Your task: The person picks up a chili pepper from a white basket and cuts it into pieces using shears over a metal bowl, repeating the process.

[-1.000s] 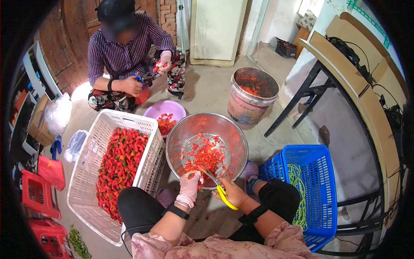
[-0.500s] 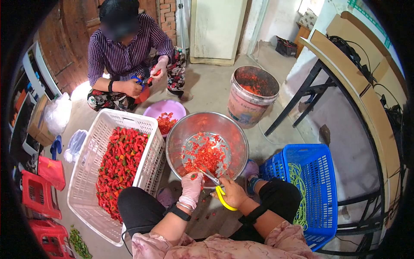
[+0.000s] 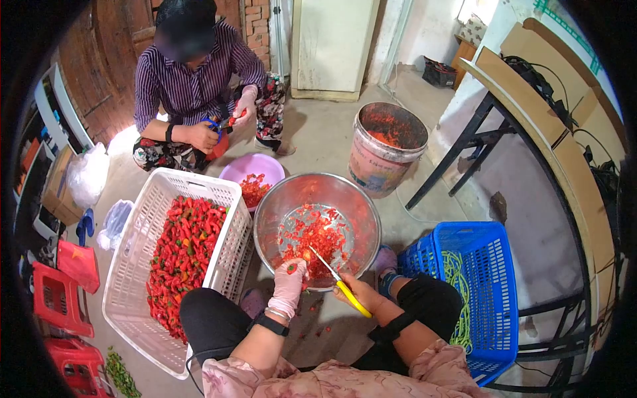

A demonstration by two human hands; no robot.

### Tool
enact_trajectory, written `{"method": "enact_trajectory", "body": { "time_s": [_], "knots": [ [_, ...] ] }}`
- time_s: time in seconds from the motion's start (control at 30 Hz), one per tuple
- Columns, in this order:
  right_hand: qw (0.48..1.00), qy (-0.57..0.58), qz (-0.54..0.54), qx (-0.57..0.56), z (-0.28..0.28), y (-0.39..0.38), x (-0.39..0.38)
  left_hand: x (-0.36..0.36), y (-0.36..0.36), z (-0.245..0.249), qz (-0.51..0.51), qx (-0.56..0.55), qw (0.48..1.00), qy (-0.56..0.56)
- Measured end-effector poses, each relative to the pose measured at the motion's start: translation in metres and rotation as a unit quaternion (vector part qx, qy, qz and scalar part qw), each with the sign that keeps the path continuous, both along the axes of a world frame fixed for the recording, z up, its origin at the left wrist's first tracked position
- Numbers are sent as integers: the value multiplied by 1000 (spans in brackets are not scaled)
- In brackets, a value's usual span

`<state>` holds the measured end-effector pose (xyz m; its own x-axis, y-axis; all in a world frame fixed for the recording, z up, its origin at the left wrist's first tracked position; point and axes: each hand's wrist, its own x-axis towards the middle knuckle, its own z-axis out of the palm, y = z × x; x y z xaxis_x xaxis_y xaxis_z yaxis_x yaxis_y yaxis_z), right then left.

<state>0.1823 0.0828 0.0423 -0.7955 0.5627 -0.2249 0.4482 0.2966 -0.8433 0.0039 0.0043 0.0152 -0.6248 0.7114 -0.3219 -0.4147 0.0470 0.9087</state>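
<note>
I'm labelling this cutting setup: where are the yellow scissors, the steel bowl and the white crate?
yellow scissors [image 3: 350, 296], head view, on the yellow handle.
steel bowl [image 3: 361, 209], head view, on its bare inner wall.
white crate [image 3: 129, 265], head view, on its left wall.

Our right hand [image 3: 363, 296] sits a little further right than before, our yellow-handled scissors [image 3: 340, 284] swing so the blades reach deeper over the steel bowl [image 3: 363, 211], our gloved left hand [image 3: 290, 284] lifts its chili piece [image 3: 292, 268] nearer the blades
</note>
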Motion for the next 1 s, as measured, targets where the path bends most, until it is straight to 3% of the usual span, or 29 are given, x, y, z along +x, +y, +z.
{"method": "enact_trajectory", "body": {
  "time_s": [0.07,0.17,0.23,0.33,0.6,0.7,0.8,0.9,0.97,1.0],
  "knots": [
    [995,74,38,-62,1,-2,-1,1,-1,1,5,13,1000,-16],
    [993,56,52,-94,-14,-2,0,3,-2,0,-17,15,1000,9],
    [995,40,51,-81,-13,-3,-2,6,-2,2,-19,-34,997,65],
    [997,11,34,-63,-4,-8,-5,12,-4,17,-20,-56,997,56],
    [1000,14,-9,-13,5,-11,-6,9,-2,5,-17,-28,999,18],
    [997,73,-11,-22,-12,-6,-3,3,-1,-3,-15,-8,1000,-18],
    [995,68,-11,-70,-22,-3,-2,0,-1,-1,-15,30,996,-83],
    [983,158,32,-90,-11,-3,0,-3,-2,3,-40,66,988,-133],
    [965,152,44,-210,-4,-4,1,-7,-3,1,-68,79,983,-148],
    [965,152,43,-210,-6,-4,1,-9,-4,-1,-103,87,977,-166]
  ]
}}
